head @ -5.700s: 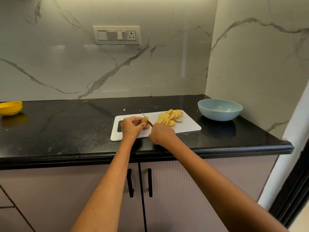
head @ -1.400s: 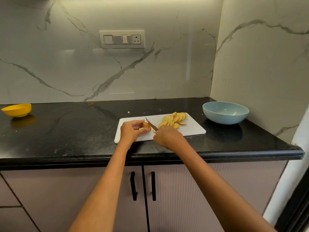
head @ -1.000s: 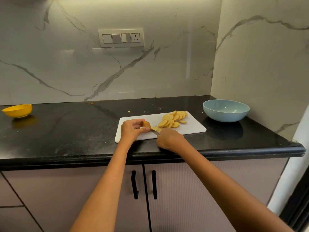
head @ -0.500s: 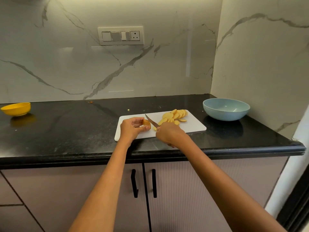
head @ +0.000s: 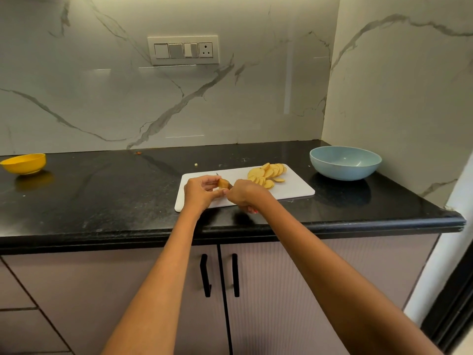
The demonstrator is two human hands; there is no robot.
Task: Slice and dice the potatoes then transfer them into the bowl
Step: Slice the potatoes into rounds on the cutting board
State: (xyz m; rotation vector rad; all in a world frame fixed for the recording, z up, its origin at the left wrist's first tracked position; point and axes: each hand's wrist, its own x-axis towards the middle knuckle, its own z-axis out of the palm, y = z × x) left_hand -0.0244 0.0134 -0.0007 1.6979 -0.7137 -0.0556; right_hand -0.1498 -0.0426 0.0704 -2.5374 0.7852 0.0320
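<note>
A white cutting board point(head: 294, 189) lies on the black countertop. On its far right part sits a pile of round potato slices point(head: 267, 174). My left hand point(head: 202, 192) pinches a small potato end piece point(head: 224, 183) over the board's left half. My right hand point(head: 245, 194) grips a knife; only the blade tip point(head: 217, 174) shows behind the potato piece, and the handle is hidden in my fist. The light blue bowl point(head: 345, 162) stands to the right of the board and looks empty.
A yellow bowl point(head: 24, 163) sits at the far left of the counter point(head: 102, 196). A small crumb point(head: 196, 164) lies behind the board. Marble walls close the back and right side. Cabinet doors with black handles point(head: 220, 275) are below the counter edge.
The knife has come down from a raised slant into the potato piece. My two hands have drawn close together. Earlier the potato piece was larger and the slice pile smaller.
</note>
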